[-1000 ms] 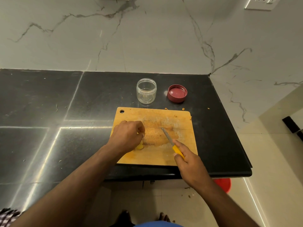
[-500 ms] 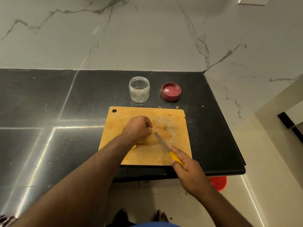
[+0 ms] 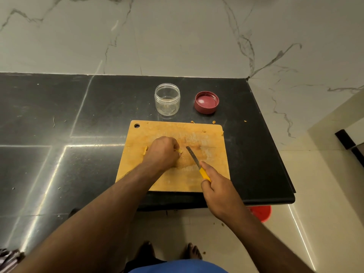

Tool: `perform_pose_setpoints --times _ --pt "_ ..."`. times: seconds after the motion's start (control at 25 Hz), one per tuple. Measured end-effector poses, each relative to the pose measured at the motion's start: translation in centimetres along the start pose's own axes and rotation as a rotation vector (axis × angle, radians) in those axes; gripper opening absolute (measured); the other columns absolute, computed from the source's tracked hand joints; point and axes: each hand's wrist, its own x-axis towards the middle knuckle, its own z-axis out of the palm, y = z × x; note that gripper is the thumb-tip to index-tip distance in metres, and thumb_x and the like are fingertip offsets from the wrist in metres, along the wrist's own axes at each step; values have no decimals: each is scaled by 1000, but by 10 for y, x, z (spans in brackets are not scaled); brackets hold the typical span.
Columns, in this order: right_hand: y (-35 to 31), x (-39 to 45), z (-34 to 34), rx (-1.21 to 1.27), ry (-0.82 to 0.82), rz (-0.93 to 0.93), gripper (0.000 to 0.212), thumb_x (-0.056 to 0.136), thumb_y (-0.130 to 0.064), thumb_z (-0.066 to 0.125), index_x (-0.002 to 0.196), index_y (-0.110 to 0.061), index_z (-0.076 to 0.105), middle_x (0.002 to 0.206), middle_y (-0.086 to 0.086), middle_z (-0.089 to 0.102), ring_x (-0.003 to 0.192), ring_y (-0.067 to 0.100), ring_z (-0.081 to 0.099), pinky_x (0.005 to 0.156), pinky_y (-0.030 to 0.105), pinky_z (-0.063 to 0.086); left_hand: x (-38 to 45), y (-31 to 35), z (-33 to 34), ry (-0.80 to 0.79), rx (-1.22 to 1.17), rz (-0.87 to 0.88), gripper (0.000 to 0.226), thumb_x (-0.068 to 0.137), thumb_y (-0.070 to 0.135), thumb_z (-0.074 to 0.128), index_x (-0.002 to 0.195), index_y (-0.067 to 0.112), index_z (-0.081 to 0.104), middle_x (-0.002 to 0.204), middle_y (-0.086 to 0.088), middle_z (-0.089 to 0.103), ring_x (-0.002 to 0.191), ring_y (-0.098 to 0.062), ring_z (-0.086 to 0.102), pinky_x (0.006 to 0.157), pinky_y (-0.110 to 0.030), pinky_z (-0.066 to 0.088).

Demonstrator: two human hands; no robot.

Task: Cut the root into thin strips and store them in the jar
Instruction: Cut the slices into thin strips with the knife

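The small yellow root piece lay near the middle of the rectangular wooden cutting board, almost fully covered by the left hand. This hand was curled over the root and pinched it against the board with the fingertips; only a small yellow end showed at the fingers, and another yellowish bit showed at the left side of the hand. The right hand was closed around the yellow handle of the small kitchen knife, and the narrow blade pointed up and left, with its tip just beside the root.

In my judgement the root was light and firm, probably a little moist on the cut faces, so it could slide or roll under the blade. It seemed best to hold it low and flat, with the fingertips bent back from the edge. The thin strips would likely be fragile and sticky, so gathering them together would be easier than picking them one by one.

The clear round plastic jar stood upright and open on the black stone counter, just behind the board. It appeared to hold nothing yet. Its dark red round lid lay upside down beside it, to the right, apart from the jar. Some small crumbs lay by the far edge of the board.
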Motion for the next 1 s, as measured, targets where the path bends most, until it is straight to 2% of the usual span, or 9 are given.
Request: perform_pose_setpoints --times 0.24,0.44,0.64,0.88,1.0 --pt "-11 8 7 -118 -40 -32 53 102 -22 36 154 -29 27 112 -2 57 90 12 55 73 28 43 -2 -1 2 28 -3 14 23 90 22 69 113 20 73 110 1 70 100 -17 63 88 -36 58" --pt "-17 11 12 -203 -38 -69 53 103 -20 36 155 -25 25 123 2 57 105 14 53 90 31 47 -2 -1 6 79 -2 41 17 91 20 66 104 19 76 103 2 72 94 -15 64 81 -31 56" --pt "-20 10 13 -262 -57 -83 53 103 -22 35 155 -26 23 112 -1 55 96 13 52 83 33 48 -2 1 6 74 -14 37 15 91 19 67 102 18 77 100 2 72 92 -15 65 79 -30 56" --pt "-23 11 15 -315 -79 -65 55 103 -21 32 156 -26 20 117 4 56 97 18 54 82 37 51 -1 2 6 70 -23 15 13 91 20 66 98 18 76 96 2 72 86 -13 64 73 -28 55" --pt "-18 -7 13 -290 -72 -61 54 103 -22 34 156 -28 20 114 2 56 95 17 54 81 37 50 -2 2 6 75 -17 15 13 92 21 67 101 18 75 99 1 72 90 -15 64 79 -31 57"
